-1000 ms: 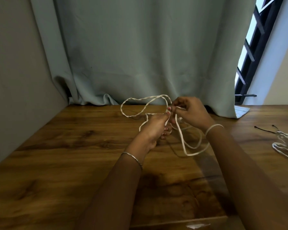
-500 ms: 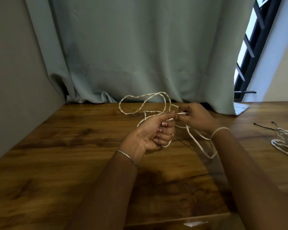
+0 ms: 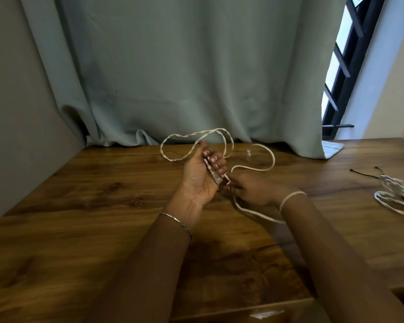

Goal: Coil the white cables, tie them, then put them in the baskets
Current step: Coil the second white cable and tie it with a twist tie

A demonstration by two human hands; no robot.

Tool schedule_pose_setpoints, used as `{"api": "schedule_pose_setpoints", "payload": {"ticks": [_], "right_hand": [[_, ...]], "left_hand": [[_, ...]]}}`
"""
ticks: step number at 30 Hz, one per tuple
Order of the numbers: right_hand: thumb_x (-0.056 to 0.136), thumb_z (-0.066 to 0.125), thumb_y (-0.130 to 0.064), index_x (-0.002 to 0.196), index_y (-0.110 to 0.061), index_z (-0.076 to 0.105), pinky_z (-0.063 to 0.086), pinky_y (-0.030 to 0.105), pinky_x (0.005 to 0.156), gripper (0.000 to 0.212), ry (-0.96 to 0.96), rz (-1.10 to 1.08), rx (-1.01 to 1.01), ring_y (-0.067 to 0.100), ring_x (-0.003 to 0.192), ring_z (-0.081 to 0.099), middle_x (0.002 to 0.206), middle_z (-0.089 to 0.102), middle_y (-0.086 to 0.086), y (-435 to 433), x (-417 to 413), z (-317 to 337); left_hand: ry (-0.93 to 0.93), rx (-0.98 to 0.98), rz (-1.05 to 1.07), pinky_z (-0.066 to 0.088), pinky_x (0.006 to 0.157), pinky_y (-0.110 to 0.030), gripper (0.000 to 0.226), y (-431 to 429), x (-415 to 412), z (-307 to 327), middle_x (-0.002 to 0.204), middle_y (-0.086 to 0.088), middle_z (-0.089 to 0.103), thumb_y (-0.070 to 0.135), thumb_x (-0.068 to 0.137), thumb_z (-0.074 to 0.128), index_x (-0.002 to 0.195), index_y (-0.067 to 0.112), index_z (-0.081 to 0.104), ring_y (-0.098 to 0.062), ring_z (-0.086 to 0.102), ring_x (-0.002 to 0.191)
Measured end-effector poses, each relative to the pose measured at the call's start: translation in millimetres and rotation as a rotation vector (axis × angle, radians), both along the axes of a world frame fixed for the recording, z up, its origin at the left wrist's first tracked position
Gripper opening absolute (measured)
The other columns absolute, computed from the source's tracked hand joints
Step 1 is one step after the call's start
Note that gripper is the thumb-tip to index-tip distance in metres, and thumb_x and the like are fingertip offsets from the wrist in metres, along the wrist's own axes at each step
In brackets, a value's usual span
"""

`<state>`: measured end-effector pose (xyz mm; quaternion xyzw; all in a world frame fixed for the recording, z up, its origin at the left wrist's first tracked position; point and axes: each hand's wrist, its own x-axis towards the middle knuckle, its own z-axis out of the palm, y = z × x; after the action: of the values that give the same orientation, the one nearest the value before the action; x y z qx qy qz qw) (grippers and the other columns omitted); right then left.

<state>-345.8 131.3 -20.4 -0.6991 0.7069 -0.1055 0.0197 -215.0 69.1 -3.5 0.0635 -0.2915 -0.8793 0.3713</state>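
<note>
A white cable (image 3: 196, 134) is held above the wooden table (image 3: 79, 229), its twisted loop arching toward 11 o'clock and a plain loop swinging out at 1 o'clock. The left hand (image 3: 201, 178), palm up, curls its fingers round gathered strands; the right hand (image 3: 252, 190), touching it at 4 o'clock, pinches the same cable. At 3 o'clock, well apart, lie a second coiled cable (image 3: 394, 194) and a black tie (image 3: 363, 174). A pale curtain (image 3: 184, 66) hangs behind.
</note>
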Motion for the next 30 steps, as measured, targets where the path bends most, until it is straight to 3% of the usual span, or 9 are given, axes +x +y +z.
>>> {"api": "schedule_pose_setpoints", "payload": {"ticks": [2,6,13,17,20,22,26,30], "right_hand": [[0.096,0.050,-0.034,0.124,-0.017,0.053,0.048,0.041,0.084,0.033,0.078,-0.024,0.046,0.029,0.093,0.057,0.108,0.062,0.014,1,4,-1],[0.092,0.053,-0.038,0.117,-0.022,0.057,0.050,0.041,0.085,0.030,0.153,-0.091,0.098,0.028,0.097,0.058,0.110,0.061,0.012,13,14,5],[0.094,0.055,-0.032,0.116,-0.022,0.057,0.044,0.032,0.076,0.024,0.211,-0.126,0.095,0.024,0.101,0.058,0.112,0.062,0.005,40,37,13],[0.096,0.047,-0.015,0.122,-0.016,0.052,0.041,0.034,0.076,0.027,0.329,-0.151,0.079,0.027,0.109,0.059,0.119,0.061,0.009,46,53,12],[0.097,0.042,-0.013,0.128,-0.017,0.051,0.045,0.036,0.084,0.032,0.384,-0.139,0.048,0.025,0.112,0.058,0.122,0.060,0.007,48,60,9],[0.098,0.039,-0.014,0.126,-0.017,0.052,0.044,0.035,0.081,0.031,0.421,-0.132,0.018,0.025,0.111,0.058,0.121,0.061,0.007,50,61,7],[0.094,0.049,-0.021,0.112,-0.021,0.059,0.035,0.030,0.070,0.021,0.421,-0.110,-0.100,0.024,0.101,0.061,0.108,0.063,0.005,57,51,9],[0.090,0.056,-0.040,0.106,-0.025,0.061,0.033,0.026,0.068,0.023,0.340,-0.058,-0.179,0.018,0.096,0.059,0.105,0.064,-0.001,66,41,17]], "left_hand": [[-0.028,0.005,0.058,0.035,0.039,-0.017,0.046,0,-1,0,0.047,0.001,0.041,0.032,0.102,0.038,0.059,0.017,0.041,-0.008,0.040,0.040],[-0.102,-0.069,0.143,0.055,0.054,-0.021,0.044,2,-7,-1,0.054,-0.007,0.063,0.032,0.103,0.037,0.064,0.014,0.044,-0.019,0.067,0.052],[-0.036,-0.082,0.065,0.058,0.081,-0.035,0.044,-1,-7,-2,0.095,-0.016,0.074,0.032,0.106,0.028,0.093,0.003,0.059,-0.028,0.072,0.088],[0.095,0.021,-0.007,0.061,0.074,-0.035,0.045,1,-4,1,0.101,-0.017,0.073,0.028,0.106,0.028,0.114,-0.004,0.058,-0.028,0.073,0.087],[0.096,0.031,-0.014,0.061,0.073,-0.034,0.044,3,-1,1,0.100,-0.017,0.073,0.028,0.106,0.030,0.119,-0.006,0.056,-0.028,0.073,0.086],[0.011,-0.040,0.000,0.061,0.074,-0.033,0.044,4,0,-1,0.097,-0.015,0.074,0.029,0.106,0.028,0.111,-0.002,0.059,-0.026,0.073,0.085],[-0.409,-0.484,0.113,0.058,0.078,-0.031,0.050,7,-1,-5,0.101,-0.013,0.073,0.033,0.106,0.022,0.108,-0.001,0.059,-0.021,0.073,0.082],[-0.563,-0.632,0.108,0.059,0.071,-0.026,0.048,10,-5,-8,0.110,-0.025,0.067,0.029,0.106,0.026,0.116,-0.009,0.054,-0.023,0.070,0.081]]}}
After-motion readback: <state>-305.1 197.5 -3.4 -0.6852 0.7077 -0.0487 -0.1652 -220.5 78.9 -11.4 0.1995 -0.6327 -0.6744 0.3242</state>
